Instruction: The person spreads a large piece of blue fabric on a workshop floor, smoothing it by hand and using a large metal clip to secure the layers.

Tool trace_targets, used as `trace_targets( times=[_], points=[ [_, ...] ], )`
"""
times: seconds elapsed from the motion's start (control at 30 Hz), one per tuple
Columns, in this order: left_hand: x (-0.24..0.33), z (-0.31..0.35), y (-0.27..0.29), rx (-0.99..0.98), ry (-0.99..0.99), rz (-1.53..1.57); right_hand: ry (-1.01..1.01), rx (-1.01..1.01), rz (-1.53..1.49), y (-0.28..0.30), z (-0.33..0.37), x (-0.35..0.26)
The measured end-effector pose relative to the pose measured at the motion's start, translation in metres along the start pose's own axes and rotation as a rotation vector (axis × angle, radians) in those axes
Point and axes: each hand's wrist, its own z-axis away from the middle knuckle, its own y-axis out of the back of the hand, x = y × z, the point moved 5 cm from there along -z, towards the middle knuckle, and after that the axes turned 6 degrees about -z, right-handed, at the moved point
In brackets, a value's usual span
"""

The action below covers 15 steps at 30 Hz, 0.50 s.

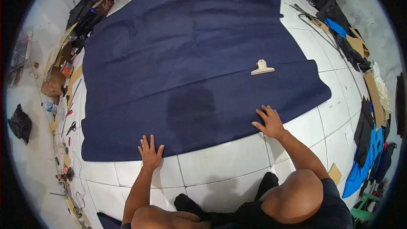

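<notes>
A large sheet of dark navy fabric (186,55) lies spread over the white tiled floor, with faint wrinkles across its far part. Its near part is a band bounded by a slanting edge or fold line. My left hand (150,152) lies flat at the near edge of the cloth, left of the middle, fingers stretched out. Farther right, my right hand (270,121) rests on the cloth near the same edge, its fingers spread. Neither hand grips anything. A wide metal bulldog clip (262,67) sits on the fabric along the slanting line, beyond my right hand.
Black-handled scissors (71,127) lie on the floor at the left, near a plastic bottle (48,107) and a cardboard box (54,82). Blue and black cloth pieces (362,161) are heaped at the right. Large shears (311,19) lie at the far right. Tiles (224,161) show before my feet.
</notes>
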Motion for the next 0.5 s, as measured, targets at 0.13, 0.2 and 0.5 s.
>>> trace_targets(
  times=[0.13, 0.2, 0.5],
  points=[
    [-0.032, -0.004, -0.012, 0.059, -0.054, 0.026, 0.114, 0.108, -0.045, 0.006, 0.003, 0.016],
    [-0.026, 0.008, 0.020, 0.380, 0.042, 0.142, 0.044, 0.522, -0.319, 0.038, 0.026, 0.041],
    [-0.212, 0.027, -0.048, 0.229, 0.861, 1.817, -0.788, 0.683, -1.652, -0.019, 0.038, 0.133]
  ],
)
